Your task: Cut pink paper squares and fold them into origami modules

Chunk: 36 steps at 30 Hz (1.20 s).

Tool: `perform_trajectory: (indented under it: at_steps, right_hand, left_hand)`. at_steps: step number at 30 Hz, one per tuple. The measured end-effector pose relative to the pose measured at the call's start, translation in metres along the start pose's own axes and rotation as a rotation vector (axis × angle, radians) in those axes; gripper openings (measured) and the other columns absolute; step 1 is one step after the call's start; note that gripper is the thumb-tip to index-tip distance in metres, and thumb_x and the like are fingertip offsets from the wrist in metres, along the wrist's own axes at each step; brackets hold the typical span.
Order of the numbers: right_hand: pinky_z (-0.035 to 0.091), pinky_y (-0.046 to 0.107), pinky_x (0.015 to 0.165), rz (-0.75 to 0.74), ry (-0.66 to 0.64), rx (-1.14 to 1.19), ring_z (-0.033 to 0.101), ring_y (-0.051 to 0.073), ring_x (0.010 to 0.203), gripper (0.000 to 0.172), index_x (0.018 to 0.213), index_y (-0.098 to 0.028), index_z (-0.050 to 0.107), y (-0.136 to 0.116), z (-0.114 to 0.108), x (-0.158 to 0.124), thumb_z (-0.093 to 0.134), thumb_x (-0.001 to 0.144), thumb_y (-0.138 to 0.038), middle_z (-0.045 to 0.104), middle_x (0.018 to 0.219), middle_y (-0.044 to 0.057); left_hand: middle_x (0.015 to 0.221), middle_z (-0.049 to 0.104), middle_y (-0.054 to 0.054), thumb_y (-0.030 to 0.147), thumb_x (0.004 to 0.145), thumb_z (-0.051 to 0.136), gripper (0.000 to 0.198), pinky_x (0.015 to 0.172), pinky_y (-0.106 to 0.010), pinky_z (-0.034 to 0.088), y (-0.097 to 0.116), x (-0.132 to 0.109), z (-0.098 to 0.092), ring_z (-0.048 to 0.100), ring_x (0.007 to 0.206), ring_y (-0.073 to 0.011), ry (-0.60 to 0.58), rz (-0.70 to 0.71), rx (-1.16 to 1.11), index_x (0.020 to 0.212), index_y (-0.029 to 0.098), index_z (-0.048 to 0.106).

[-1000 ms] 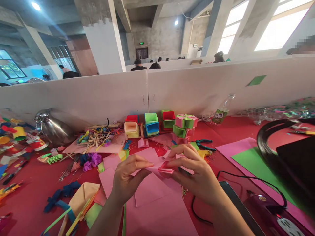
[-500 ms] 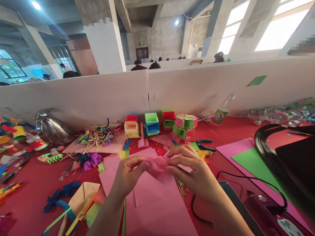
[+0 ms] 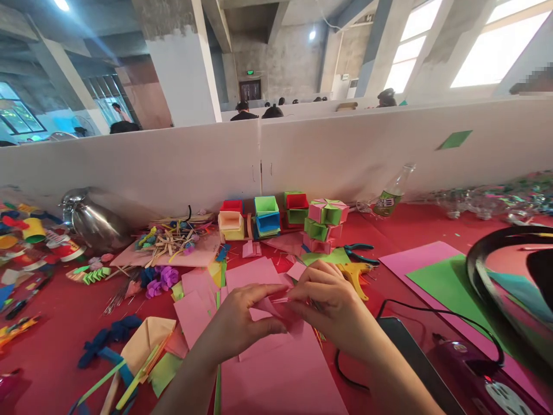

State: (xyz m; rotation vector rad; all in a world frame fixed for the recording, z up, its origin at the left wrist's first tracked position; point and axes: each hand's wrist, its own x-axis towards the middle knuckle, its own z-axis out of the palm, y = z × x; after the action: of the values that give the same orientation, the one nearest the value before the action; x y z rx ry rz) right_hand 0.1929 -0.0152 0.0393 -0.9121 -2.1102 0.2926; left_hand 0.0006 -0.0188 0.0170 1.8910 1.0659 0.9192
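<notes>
Between my two hands is a small folded piece of pink paper (image 3: 288, 311), held up above a stack of pink sheets (image 3: 276, 369). My right hand (image 3: 326, 297) pinches the folded paper at its upper right edge, the fingertips pressed together. My left hand (image 3: 244, 320) curves around its left side, fingers above and thumb below, both against the paper. Part of the folds is hidden behind the fingers. Past the hands stand folded paper boxes in red, peach, green and blue (image 3: 266, 216), with a pink and green paper piece (image 3: 327, 213) to their right.
Pliers (image 3: 359, 253) and a yellow tool (image 3: 355, 278) lie beyond my right hand. A phone (image 3: 415, 357), a black cable and a power strip (image 3: 479, 374) are at right. Leftward are a metal jug (image 3: 97, 222), wooden sticks (image 3: 173, 245) and paper scraps. A glass bottle (image 3: 391, 193) stands by the partition.
My left hand has turned and spread its thumb away from its fingers around the folded paper. My right hand has shifted slightly, still pinching. A dark object at far right has moved rightward.
</notes>
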Motion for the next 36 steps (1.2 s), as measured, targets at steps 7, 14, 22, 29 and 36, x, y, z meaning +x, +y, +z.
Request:
perform_trajectory:
  at_steps: [7, 14, 22, 29, 36]
  right_hand:
    - [0.038, 0.033, 0.068, 0.000, -0.014, 0.014, 0.052, 0.015, 0.068, 0.008, 0.075, -0.025, 0.069, 0.001, -0.001, 0.000, 0.065, 0.081, -0.021, 0.063, 0.064, -0.001]
    - [0.041, 0.034, 0.070, 0.063, -0.014, 0.080, 0.054, 0.016, 0.070, 0.008, 0.074, -0.025, 0.069, 0.000, -0.002, 0.000, 0.065, 0.081, -0.023, 0.065, 0.067, -0.001]
    - [0.042, 0.035, 0.069, 0.054, 0.035, 0.073, 0.056, 0.016, 0.071, 0.008, 0.074, -0.024, 0.069, 0.001, 0.003, 0.001, 0.065, 0.081, -0.024, 0.066, 0.069, 0.000]
    - [0.041, 0.033, 0.068, 0.062, 0.021, 0.028, 0.054, 0.015, 0.067, 0.014, 0.070, -0.024, 0.068, -0.001, 0.004, 0.001, 0.063, 0.082, -0.028, 0.064, 0.064, -0.001]
    - [0.040, 0.033, 0.068, 0.077, 0.008, 0.077, 0.053, 0.016, 0.070, 0.018, 0.071, -0.022, 0.065, 0.000, 0.005, 0.002, 0.059, 0.086, -0.030, 0.064, 0.067, 0.000]
  left_hand:
    - [0.089, 0.072, -0.005, 0.032, 0.079, 0.066, 0.023, 0.070, -0.026, 0.051, 0.002, 0.002, 0.001, 0.066, 0.081, -0.0184, 0.059, 0.083, 0.019, 0.100, 0.026, 0.071]
    - [0.093, 0.074, -0.007, 0.037, 0.084, 0.058, 0.026, 0.073, -0.029, 0.053, -0.007, 0.001, 0.000, 0.068, 0.083, -0.0207, 0.086, 0.123, -0.079, 0.100, 0.023, 0.072]
    - [0.095, 0.074, -0.008, 0.041, 0.089, 0.049, 0.034, 0.074, -0.027, 0.052, -0.008, 0.000, 0.003, 0.068, 0.085, -0.0205, 0.153, 0.088, -0.207, 0.100, 0.019, 0.072]
    - [0.091, 0.074, -0.008, 0.044, 0.083, 0.056, 0.034, 0.069, -0.027, 0.052, -0.008, 0.002, 0.002, 0.068, 0.079, -0.0212, 0.114, 0.072, -0.197, 0.097, 0.019, 0.073]
    - [0.079, 0.075, -0.005, 0.042, 0.086, 0.053, 0.032, 0.062, -0.023, 0.051, -0.009, 0.000, 0.006, 0.067, 0.069, -0.0174, 0.270, 0.045, -0.101, 0.093, 0.019, 0.074]
